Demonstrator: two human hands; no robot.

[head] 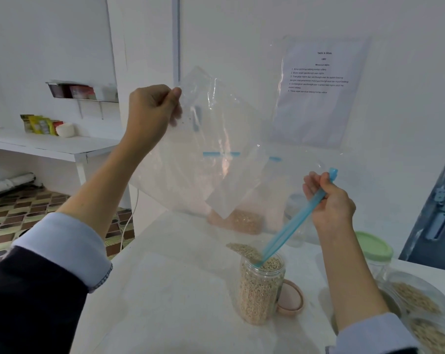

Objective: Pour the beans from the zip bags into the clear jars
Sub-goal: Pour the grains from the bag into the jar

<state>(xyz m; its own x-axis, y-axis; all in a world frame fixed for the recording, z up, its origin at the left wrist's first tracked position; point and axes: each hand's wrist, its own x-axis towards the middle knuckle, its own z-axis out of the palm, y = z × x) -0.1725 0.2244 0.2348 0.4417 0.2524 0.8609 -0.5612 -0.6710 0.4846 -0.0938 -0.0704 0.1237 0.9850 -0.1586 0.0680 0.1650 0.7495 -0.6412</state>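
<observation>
Holding a clear zip bag up over the table, we have both hands clamped on it. Our left hand is raised high at the left, thumb and fingers pinching the bag's upper corner. Our right hand sits lower and to the right, its fingers curled round the blue zip strip along the bag's mouth. The two hands are well apart, and the bag stretches slantwise between them.

The zip strip runs down from the right hand to the open clear jar, and its lower end sits in the jar's mouth. A small heap of beans lies in the low corner of the bag, right at the jar's rim — the rest of the bag looks empty. The jar stands upright on the table below and left of the right hand, filled with pale beans nearly to the top.

Just beside the jar, on its right, a pink lid lies on the table. Behind the bag we see a second bag with beans, and near it a clear empty jar. A jar with a green lid stands further right. At the lower right edge more beans show in clear packaging — whether bags or jars we cannot tell. A printed sheet hangs on the wall behind.
</observation>
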